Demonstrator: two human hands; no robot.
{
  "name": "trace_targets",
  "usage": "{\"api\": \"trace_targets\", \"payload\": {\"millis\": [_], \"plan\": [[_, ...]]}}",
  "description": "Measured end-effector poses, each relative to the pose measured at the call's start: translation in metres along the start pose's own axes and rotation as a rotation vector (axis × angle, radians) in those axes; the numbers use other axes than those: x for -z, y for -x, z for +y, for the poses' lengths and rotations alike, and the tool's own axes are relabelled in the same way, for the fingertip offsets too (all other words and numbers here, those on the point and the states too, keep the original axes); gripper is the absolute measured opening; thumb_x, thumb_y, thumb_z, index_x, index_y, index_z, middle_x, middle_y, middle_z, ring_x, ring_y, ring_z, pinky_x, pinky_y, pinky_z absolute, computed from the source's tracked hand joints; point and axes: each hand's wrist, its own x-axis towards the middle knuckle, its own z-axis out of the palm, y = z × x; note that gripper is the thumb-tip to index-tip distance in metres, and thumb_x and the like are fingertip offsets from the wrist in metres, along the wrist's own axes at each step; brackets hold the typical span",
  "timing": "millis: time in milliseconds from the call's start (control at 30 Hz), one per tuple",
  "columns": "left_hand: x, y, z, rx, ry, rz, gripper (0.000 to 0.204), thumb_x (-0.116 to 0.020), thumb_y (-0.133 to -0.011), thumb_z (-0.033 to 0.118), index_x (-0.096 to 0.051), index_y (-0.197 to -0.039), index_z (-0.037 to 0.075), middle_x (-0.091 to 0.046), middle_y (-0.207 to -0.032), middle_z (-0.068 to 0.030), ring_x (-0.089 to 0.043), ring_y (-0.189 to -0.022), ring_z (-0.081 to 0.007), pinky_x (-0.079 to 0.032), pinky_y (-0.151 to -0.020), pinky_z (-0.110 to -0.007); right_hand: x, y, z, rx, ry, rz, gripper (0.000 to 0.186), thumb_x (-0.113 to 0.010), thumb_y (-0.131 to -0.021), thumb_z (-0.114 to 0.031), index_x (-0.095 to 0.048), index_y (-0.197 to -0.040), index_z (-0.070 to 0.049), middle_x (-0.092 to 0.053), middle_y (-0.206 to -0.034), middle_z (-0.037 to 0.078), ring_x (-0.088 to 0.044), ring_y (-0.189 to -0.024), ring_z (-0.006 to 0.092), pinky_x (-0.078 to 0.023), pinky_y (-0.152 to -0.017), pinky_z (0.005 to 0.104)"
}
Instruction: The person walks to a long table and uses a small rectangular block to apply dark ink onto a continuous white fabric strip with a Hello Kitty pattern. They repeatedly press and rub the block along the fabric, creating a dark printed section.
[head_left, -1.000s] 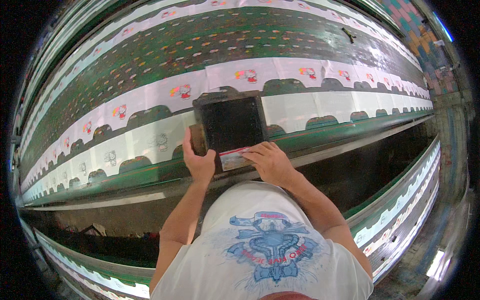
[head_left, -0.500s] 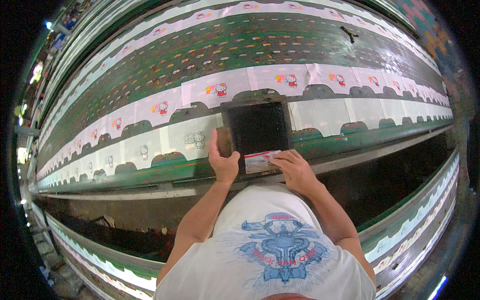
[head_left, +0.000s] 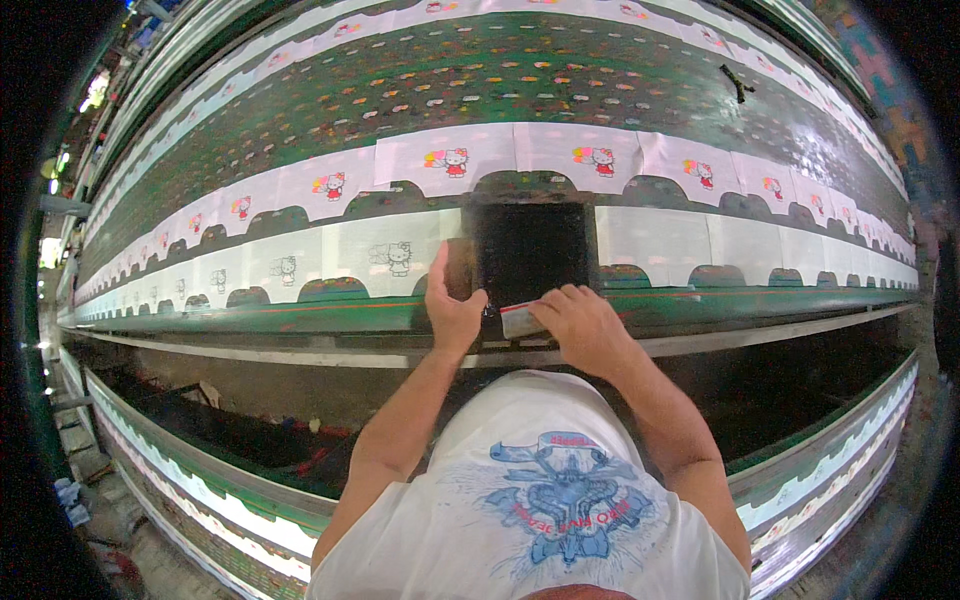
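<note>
A screen-printing frame (head_left: 461, 264) with a dark, ink-black mesh (head_left: 535, 250) lies over the row of white cloth pieces in front of me. My left hand (head_left: 455, 312) grips its near left corner, index finger stretched along the brown side and thumb toward the mesh. In my right hand (head_left: 587, 325) is a squeegee (head_left: 519, 320), a flat pale blade with a red strip along its top. It is held tilted over the frame's near end; my fingers cover its right part. Left of the frame, a white cloth piece (head_left: 398, 258) bears a black outlined cartoon cat.
Blank white pieces (head_left: 655, 240) continue rightward along the long green table (head_left: 700, 303). Beyond runs a row with coloured cat prints (head_left: 455, 162). A dark strip-like object (head_left: 737, 84) lies farther back. The table's pale front rail (head_left: 400, 356) passes close to my body.
The squeegee has tilted, and less of it shows beside my right hand. My left hand stays at the frame's corner. The whole view has shifted slightly.
</note>
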Motion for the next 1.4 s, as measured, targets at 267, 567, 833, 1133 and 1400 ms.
{"api": "trace_targets", "payload": {"millis": [267,567,833,1133,1400], "plan": [[0.006,-0.01,-0.012,0.049,0.149,-0.035,0.083,-0.078,-0.093,-0.012,-0.048,-0.17,-0.003,-0.062,-0.163,-0.0194,-0.062,-0.148,-0.0272,-0.046,-0.129,-0.041,0.019,-0.086,0.064,-0.043,-0.003,0.024,0.036,-0.069,-0.094,0.004,-0.079,-0.128,-0.004,-0.076,-0.121,0.017,-0.07,-0.122,0.042,-0.057,-0.108,0.0524],[0.012,-0.012,-0.015,0.023,0.115,-0.065,0.078,-0.079,-0.094,-0.01,-0.051,-0.167,-0.003,-0.062,-0.162,-0.0197,-0.061,-0.15,-0.0288,-0.045,-0.131,-0.043,0.015,-0.114,0.077,-0.168,0.033,-0.028,0.044,-0.068,-0.094,0.005,-0.078,-0.134,-0.008,-0.076,-0.123,0.019,-0.071,-0.123,0.0446,-0.057,-0.11,0.0544],[0.016,-0.013,-0.005,0.016,0.035,-0.077,0.074,-0.079,-0.096,-0.005,-0.054,-0.165,-0.002,-0.067,-0.156,-0.0214,-0.066,-0.143,-0.0304,-0.05,-0.124,-0.043,0.001,-0.055,0.022,-0.147,0.015,-0.062,0.047,-0.068,-0.09,0.007,-0.078,-0.133,-0.006,-0.075,-0.117,0.018,-0.069,-0.116,0.0409,-0.055,-0.106,0.0516],[0.008,-0.007,0.004,0.074,0.194,-0.075,0.082,-0.082,-0.094,-0.001,-0.05,-0.169,-0.001,-0.066,-0.156,-0.0213,-0.064,-0.145,-0.0308,-0.049,-0.125,-0.044,-0.018,0.001,-0.022,-0.152,0.034,-0.007,0.051,-0.074,-0.086,0.003,-0.076,-0.136,-0.004,-0.072,-0.132,0.015,-0.066,-0.121,0.0369,-0.054,-0.11,0.051],[-0.003,0.001,0.015,-0.063,-0.103,0.033,0.096,-0.076,-0.079,-0.004,-0.048,-0.171,-0.002,-0.06,-0.164,-0.0233,-0.057,-0.154,-0.0346,-0.041,-0.132,-0.043,-0.007,0.044,-0.009,-0.179,-0.207,0.139,0.052,-0.091,-0.09,-0.015,-0.076,-0.139,-0.006,-0.073,-0.139,0.014,-0.065,-0.134,0.0384,-0.053,-0.116,0.0496]]}}
